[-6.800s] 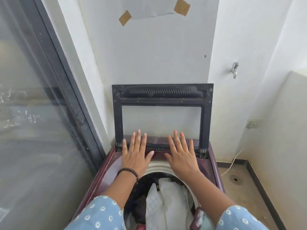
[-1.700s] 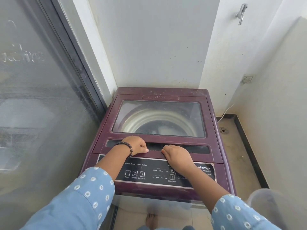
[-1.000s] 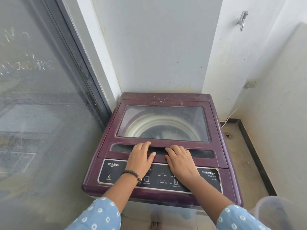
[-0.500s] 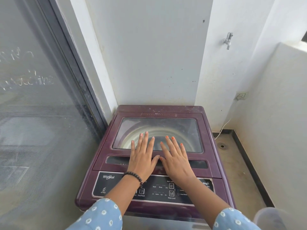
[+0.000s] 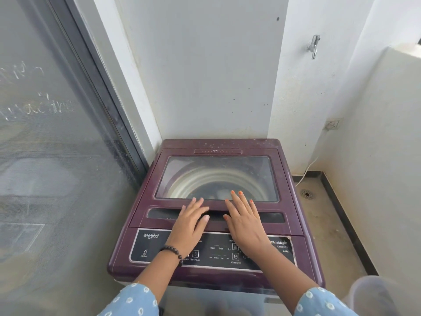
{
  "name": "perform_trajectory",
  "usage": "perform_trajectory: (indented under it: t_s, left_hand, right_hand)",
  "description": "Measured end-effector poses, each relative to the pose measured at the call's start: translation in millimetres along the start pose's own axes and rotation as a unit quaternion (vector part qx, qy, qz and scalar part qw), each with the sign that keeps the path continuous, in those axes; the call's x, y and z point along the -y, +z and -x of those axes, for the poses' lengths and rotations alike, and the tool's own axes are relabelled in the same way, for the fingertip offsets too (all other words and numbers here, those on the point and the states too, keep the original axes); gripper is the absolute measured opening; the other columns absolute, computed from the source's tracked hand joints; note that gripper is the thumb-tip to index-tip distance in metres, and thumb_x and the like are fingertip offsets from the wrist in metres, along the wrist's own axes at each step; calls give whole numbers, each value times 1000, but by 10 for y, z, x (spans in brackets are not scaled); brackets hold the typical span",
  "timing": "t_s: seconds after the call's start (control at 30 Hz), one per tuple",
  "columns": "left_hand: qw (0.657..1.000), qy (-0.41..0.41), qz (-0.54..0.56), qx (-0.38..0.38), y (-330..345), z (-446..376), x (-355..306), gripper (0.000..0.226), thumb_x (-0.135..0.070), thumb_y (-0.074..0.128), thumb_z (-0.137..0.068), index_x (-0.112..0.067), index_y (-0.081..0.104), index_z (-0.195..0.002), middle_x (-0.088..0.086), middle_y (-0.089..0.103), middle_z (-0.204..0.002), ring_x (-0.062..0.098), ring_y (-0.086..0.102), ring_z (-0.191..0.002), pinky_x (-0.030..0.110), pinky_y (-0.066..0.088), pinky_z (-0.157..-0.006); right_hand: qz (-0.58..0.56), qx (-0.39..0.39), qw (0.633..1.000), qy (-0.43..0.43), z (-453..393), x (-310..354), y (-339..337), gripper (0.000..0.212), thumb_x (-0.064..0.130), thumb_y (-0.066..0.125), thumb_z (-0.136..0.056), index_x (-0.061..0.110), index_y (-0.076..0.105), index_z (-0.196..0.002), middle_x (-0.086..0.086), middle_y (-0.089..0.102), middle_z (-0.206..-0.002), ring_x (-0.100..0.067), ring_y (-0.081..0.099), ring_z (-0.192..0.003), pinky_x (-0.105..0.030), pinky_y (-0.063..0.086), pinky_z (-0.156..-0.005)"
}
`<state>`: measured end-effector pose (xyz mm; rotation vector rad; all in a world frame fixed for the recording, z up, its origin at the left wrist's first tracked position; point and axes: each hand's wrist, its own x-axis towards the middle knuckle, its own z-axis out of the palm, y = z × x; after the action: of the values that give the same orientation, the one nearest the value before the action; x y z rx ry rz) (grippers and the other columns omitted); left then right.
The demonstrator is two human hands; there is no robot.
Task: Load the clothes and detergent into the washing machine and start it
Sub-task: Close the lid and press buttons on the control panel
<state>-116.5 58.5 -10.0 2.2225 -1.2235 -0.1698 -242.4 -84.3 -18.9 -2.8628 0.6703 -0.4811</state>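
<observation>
Head camera looks down on a maroon washing machine [image 5: 218,208] with its lid [image 5: 216,176] down flat. Both hands lie at the lid's front edge, fingers straight and holding nothing: the left hand [image 5: 190,226] toward the machine's left, the right hand [image 5: 245,221] beside it. Below them sits the control panel [image 5: 213,250]. Clothes inside are too dim to make out through the glass.

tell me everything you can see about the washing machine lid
The lid is a maroon plastic frame around a clear window, dusty at the back edge, with a dark recessed handle slot along its front. It lies shut, flat on the machine. Through it the pale drum rim shows. The left hand and right hand lie flat over its front edge.
</observation>
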Motion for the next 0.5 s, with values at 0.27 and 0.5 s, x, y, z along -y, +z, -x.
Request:
perform_trajectory:
  t_s: [0.27,0.5]
  left_hand:
    - [996,-47,60,-55,-122,355,184,27,-25,49,-102,-21,72,-115,-6,62,-131,-2,42,-130,15,26,-113]
    - [998,-36,30,-45,-152,361,240,21,-23,58,-98,-23,74,-112,-9,67,-124,-6,45,-125,17,33,-113]
  right_hand:
    - [-33,0,999,-25,56,175,189,45,30,32,-97,10,64,-121,-6,60,-134,-30,48,-133,-48,39,-105]
    - [-64,2,996,-54,13,348,192,40,27,35,-94,13,71,-106,-7,67,-122,-33,55,-126,-47,45,-100]
